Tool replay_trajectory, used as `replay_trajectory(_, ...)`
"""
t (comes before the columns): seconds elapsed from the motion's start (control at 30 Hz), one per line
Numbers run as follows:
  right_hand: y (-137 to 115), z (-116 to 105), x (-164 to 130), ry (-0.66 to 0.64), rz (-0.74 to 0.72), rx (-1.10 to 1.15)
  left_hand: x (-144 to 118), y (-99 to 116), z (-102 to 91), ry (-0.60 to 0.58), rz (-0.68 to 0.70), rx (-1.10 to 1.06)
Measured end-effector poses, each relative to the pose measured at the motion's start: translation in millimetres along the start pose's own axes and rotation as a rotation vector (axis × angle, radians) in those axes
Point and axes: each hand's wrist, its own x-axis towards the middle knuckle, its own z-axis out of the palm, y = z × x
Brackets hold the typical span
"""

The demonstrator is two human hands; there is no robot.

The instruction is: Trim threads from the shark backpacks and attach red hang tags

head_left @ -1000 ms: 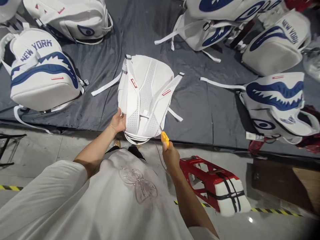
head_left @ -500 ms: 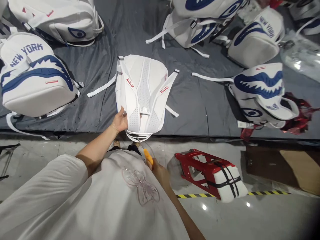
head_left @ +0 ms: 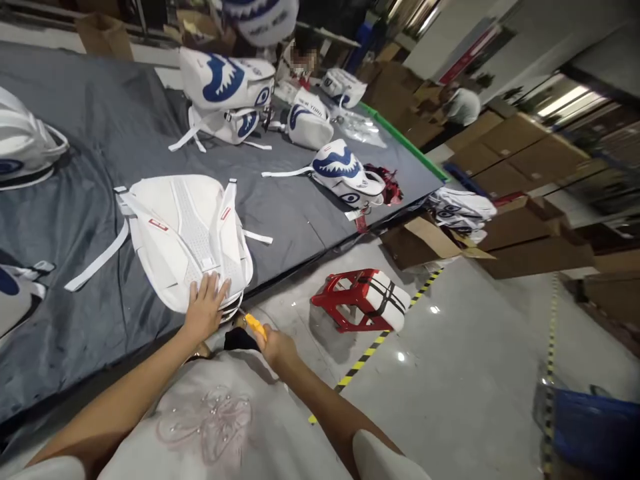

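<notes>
A white backpack lies strap-side up on the grey cloth of the table, close to the near edge, its long axis running from the far left towards the person, with the end under the hand overhanging the edge a little. The left hand rests flat on that near end, fingers spread and gripping nothing. Just beside it, off the table edge, the right hand is closed around a small yellow tool, whose tip points at the bag's near end. On the floor to the right lies a tipped red stool. Further along the cloth sit more white bags with blue shark faces, and cardboard boxes stand beyond.
</notes>
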Motion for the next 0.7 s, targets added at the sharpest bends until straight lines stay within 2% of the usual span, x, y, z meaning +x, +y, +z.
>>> replay_trajectory(0.1,4,8,1,0.005,-0.019,0.095,19,-4,17.6,-0.067,0.050,0.163)
replay_trajectory(0.23,10,19,2,0.051,-0.048,0.197,29,-16,25.1,-0.108,0.123,0.268)
replay_trajectory(0.33,20,27,-3,0.063,-0.083,0.318,40,-19,22.6,-0.162,0.143,0.274)
replay_trajectory(0.43,35,37,-13,0.125,-0.207,0.550,67,-17,2.5,-0.148,0.036,0.203)
replay_trajectory(0.47,39,41,-16,0.166,-0.246,0.639,79,-16,-10.9,-0.097,-0.033,0.153)
replay_trajectory(0.53,47,49,-21,0.268,-0.274,0.796,104,-14,-48.4,0.084,-0.196,-0.009)
replay_trajectory(0.6,50,52,-20,0.370,-0.235,0.907,125,-14,-94.7,0.361,-0.324,-0.249)
replay_trajectory(0.67,52,48,-12,0.431,-0.151,0.971,136,-18,-137.5,0.686,-0.338,-0.519)
replay_trajectory(0.7,53,43,-4,0.447,-0.102,0.984,136,-20,-153.2,0.805,-0.340,-0.630)
